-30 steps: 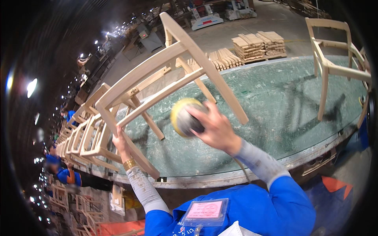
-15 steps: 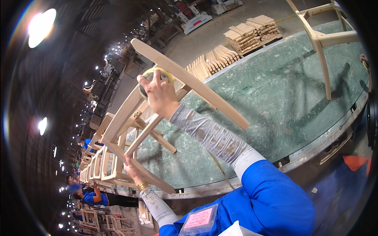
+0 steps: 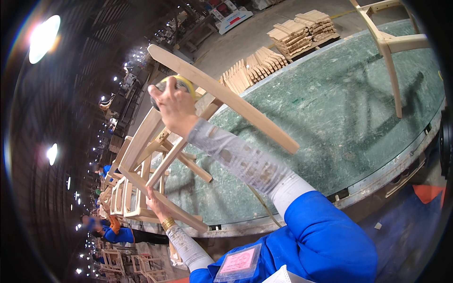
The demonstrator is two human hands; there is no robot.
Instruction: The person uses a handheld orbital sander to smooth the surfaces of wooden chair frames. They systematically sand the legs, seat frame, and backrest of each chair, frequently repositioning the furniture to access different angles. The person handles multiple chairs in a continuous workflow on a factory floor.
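Right fingers, clamped on the round tool, have reached the chair's far side; left fingers grip it. Another chair stands toward the surface's right end.

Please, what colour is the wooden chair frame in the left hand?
The wooden chair frame is pale tan; the head view shows it best.

A white oval lamp is glowing at ten o'clock, and a smaller white lamp at nine. A white machine base with a red stripe is standing at twelve. Toward one, curved pale wooden pieces are lying in a row beside stacked pale wooden boards. A pale wooden chair frame is standing at two. A co-worker in a blue shirt is standing between seven and eight.
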